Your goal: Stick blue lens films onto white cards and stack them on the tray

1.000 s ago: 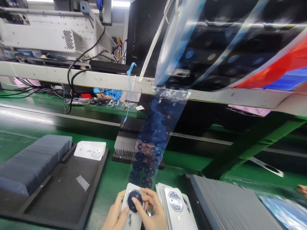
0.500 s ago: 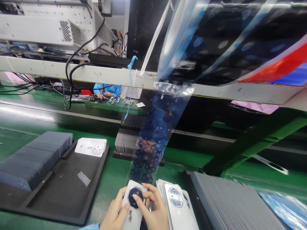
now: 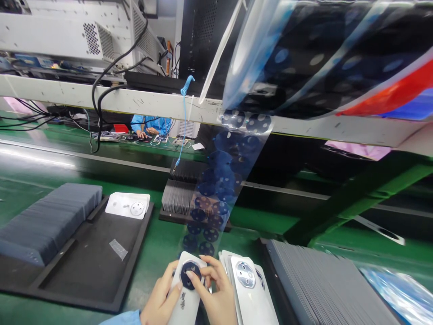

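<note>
At the bottom middle a white phone back cover [image 3: 185, 300] is tilted up, with dark writing on its lower part. My left hand [image 3: 161, 293] grips its left edge, thumb on the face. A dark blue round film piece with holes [image 3: 185, 276] lies over the cover's round camera area. The thumb of my right hand [image 3: 218, 289] presses on that film, while its fingers curl by the cover's right edge. Just to the right lies a fanned stack of white back covers [image 3: 248, 295] with silvery camera rings. A clear strip of dark round films [image 3: 209, 221] hangs behind my hands.
On the left a black tray [image 3: 101, 266] holds a row of grey sheets [image 3: 57, 221] and white covers [image 3: 127, 204]. More grey sheets [image 3: 314, 280] stand at right. A white beam [image 3: 152, 101] crosses above. Beyond, a person in blue [image 3: 152, 124] works.
The view has shifted slightly. My hands stay on the cover, and my right thumb remains pressed on the dark film; nothing has been let go.
</note>
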`<state>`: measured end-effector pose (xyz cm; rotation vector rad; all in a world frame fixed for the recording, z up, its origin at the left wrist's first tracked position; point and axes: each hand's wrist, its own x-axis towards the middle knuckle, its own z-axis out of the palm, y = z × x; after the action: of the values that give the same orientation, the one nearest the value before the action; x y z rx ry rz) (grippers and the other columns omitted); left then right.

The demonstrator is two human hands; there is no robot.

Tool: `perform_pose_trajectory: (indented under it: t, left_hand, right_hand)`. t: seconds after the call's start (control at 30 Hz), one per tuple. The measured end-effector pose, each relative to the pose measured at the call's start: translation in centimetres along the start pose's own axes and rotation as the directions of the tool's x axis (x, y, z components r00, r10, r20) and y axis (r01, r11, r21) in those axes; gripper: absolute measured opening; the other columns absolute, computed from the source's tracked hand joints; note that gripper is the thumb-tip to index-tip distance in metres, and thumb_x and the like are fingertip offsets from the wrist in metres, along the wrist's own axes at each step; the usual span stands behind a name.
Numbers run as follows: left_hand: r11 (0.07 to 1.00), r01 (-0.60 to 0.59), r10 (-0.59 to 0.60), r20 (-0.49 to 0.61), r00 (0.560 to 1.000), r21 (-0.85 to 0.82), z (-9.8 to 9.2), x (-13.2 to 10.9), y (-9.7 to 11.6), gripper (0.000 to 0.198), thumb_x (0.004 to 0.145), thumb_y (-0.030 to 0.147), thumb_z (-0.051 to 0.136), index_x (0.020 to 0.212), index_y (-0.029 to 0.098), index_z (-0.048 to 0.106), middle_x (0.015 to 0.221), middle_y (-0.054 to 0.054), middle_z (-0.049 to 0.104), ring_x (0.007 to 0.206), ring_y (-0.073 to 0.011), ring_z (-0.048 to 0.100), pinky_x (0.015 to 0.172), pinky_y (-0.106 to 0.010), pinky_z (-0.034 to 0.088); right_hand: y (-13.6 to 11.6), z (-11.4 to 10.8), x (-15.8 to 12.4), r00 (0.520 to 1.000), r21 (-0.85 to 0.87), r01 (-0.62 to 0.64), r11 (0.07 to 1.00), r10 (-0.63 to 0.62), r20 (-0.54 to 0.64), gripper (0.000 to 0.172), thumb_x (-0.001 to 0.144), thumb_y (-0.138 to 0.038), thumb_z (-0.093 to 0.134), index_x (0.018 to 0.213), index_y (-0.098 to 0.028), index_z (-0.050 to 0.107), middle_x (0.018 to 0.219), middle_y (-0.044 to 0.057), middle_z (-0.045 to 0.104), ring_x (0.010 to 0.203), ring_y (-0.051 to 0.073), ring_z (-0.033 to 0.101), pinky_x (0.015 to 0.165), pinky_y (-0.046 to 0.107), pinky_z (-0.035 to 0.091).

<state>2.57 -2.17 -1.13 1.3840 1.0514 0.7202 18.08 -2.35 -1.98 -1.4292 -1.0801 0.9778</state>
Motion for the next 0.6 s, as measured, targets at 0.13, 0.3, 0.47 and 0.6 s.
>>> perform_pose_trajectory:
  t: [0.13,0.3,0.47,0.6]
  left_hand:
    - [1.000,0.002,-0.002,-0.005,1.000,0.005,0.01,0.03,0.03,0.051,0.089,0.051,0.036,0.127,0.018,0.036,0.100,-0.005,0.064,0.078,-0.0116,0.056,0.074,-0.018,0.042]
    - [1.000,0.020,-0.020,-0.008,1.000,0.013,0.00,-0.02,0.08,0.049,0.090,0.049,0.037,0.127,0.018,0.037,0.103,-0.005,0.064,0.087,-0.0130,0.059,0.078,-0.018,0.043]
    - [0.998,0.026,-0.025,-0.018,1.000,0.052,-0.07,-0.17,0.39,0.047,0.090,0.048,0.036,0.126,0.017,0.038,0.122,-0.007,0.058,0.105,-0.0156,0.057,0.083,-0.017,0.044]
    - [0.997,0.010,-0.009,-0.011,1.000,0.076,0.03,-0.12,0.47,0.046,0.091,0.047,0.034,0.126,0.018,0.037,0.118,-0.007,0.060,0.097,-0.0138,0.060,0.080,-0.017,0.044]
  right_hand:
    - [-0.25,-0.10,-0.04,0.998,-0.023,-0.053,0.998,0.053,0.032,0.053,0.068,-0.048,0.071,0.104,-0.014,0.053,0.066,-0.002,0.056,0.059,0.008,0.043,0.063,0.017,0.042]
    - [-0.35,-0.14,-0.13,0.995,-0.021,-0.091,0.996,0.092,0.047,0.055,0.068,-0.050,0.070,0.105,-0.014,0.052,0.067,-0.001,0.055,0.061,0.009,0.042,0.065,0.018,0.041]
    - [-0.67,-0.11,-0.14,0.993,-0.028,-0.109,0.994,0.110,0.042,0.056,0.067,-0.050,0.070,0.105,-0.013,0.052,0.068,-0.001,0.056,0.061,0.008,0.041,0.064,0.017,0.040]
    - [-0.07,0.05,-0.23,0.998,-0.049,-0.059,0.997,0.061,0.026,0.052,0.070,-0.048,0.069,0.106,-0.015,0.054,0.067,-0.002,0.056,0.060,0.008,0.042,0.062,0.015,0.040]
